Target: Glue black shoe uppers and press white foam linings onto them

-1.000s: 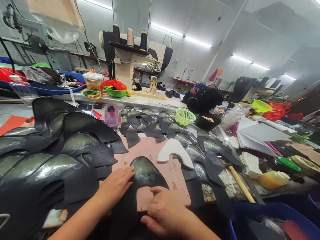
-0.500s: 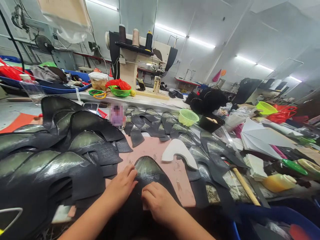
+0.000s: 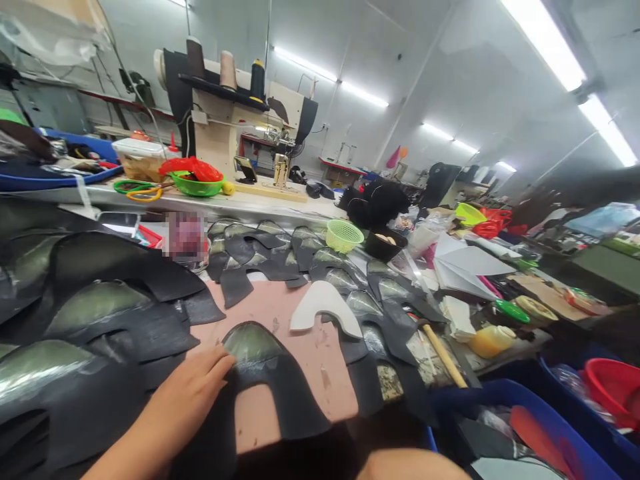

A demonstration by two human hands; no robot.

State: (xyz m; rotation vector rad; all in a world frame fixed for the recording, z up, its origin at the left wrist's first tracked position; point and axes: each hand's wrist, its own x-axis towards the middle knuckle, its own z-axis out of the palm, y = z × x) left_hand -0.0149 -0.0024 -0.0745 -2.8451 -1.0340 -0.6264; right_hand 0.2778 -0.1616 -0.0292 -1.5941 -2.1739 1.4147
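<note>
A black U-shaped shoe upper [image 3: 300,393] with a glossy greenish toe patch lies on the pink board [image 3: 327,373]. My left hand [image 3: 205,373] is at its upper left edge, fingers together and closed on that edge; the thumb is mostly hidden. Of my right arm [image 3: 413,465] only a piece of bare skin shows at the bottom edge, with the hand out of sight. A white U-shaped piece [image 3: 320,303] rests on the board beyond the upper, partly over another black piece.
Overlapping black uppers [image 3: 100,307] spread on the left, with more at the back and right. A green basket [image 3: 344,237], a hammer-like wooden handle [image 3: 445,357] and a bottle of yellow liquid [image 3: 493,340] lie rightward. Behind stands a sewing machine [image 3: 215,127]; blue bins [image 3: 500,393] sit lower right.
My right hand has let go of the upper and dropped out of view at the bottom. My left hand stays at the upper's edge. The camera has turned right.
</note>
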